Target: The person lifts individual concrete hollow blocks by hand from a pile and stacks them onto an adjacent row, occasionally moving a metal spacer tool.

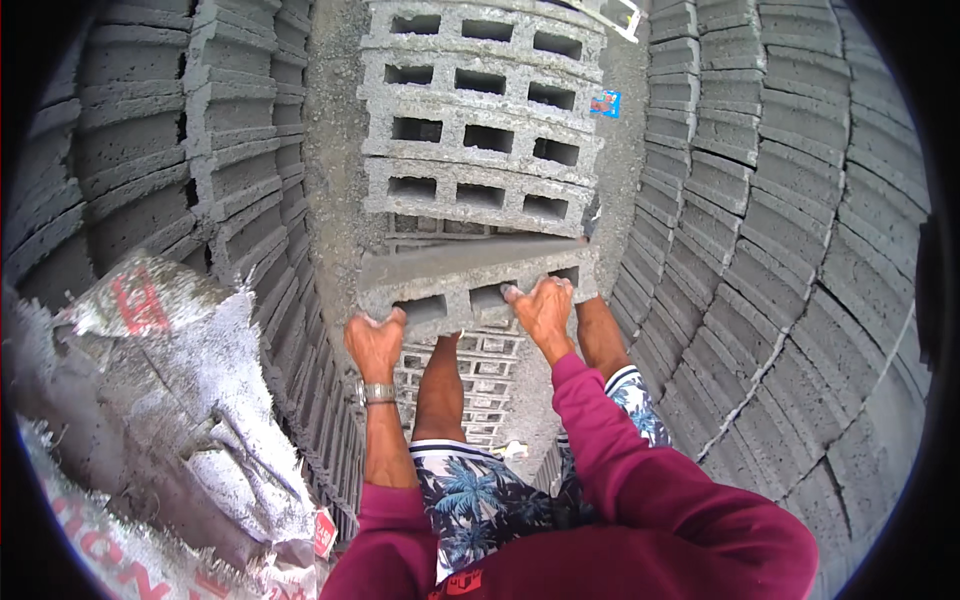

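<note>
A grey hollow concrete block is held up in front of me, tilted, its holes facing me. My left hand, with a metal watch on the wrist, grips the block's lower left corner. My right hand grips its lower edge toward the right, fingers hooked into a hole. Just beyond the held block lies a row of several similar hollow blocks, laid side by side on the sandy ground with their holes up.
Tall stacks of grey blocks rise on the left and on the right, leaving a narrow sandy lane. Dusty cement sacks lie at lower left. More blocks lie under my legs. A blue wrapper rests farther away.
</note>
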Available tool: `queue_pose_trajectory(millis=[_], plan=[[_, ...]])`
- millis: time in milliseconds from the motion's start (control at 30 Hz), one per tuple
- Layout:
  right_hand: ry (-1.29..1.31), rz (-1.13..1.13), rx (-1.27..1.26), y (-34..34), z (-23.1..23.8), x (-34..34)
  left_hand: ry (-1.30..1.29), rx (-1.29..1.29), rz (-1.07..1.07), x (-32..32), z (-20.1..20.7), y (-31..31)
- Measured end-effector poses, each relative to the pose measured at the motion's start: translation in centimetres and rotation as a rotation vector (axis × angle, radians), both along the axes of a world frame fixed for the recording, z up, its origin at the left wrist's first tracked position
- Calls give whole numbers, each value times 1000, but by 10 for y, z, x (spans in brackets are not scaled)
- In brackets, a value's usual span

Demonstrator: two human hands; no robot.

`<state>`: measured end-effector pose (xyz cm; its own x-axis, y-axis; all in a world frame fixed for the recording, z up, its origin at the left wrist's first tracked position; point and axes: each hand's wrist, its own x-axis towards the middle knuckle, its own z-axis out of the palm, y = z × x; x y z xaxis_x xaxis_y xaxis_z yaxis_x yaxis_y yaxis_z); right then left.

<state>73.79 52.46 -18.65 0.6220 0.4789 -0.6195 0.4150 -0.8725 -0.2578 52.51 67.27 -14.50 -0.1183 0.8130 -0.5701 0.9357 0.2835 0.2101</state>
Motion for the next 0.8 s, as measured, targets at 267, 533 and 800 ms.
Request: queue_pose_trajectory(millis=[267,533,800], plan=[[69,229,117,38,252,40,-26,175,22,-7,235,-20],[-339,342,452,31,513,148,-655,285,122,93,442,-45],[-638,223,376,-46,686,296,-854,48,-363,241,546,-53]])
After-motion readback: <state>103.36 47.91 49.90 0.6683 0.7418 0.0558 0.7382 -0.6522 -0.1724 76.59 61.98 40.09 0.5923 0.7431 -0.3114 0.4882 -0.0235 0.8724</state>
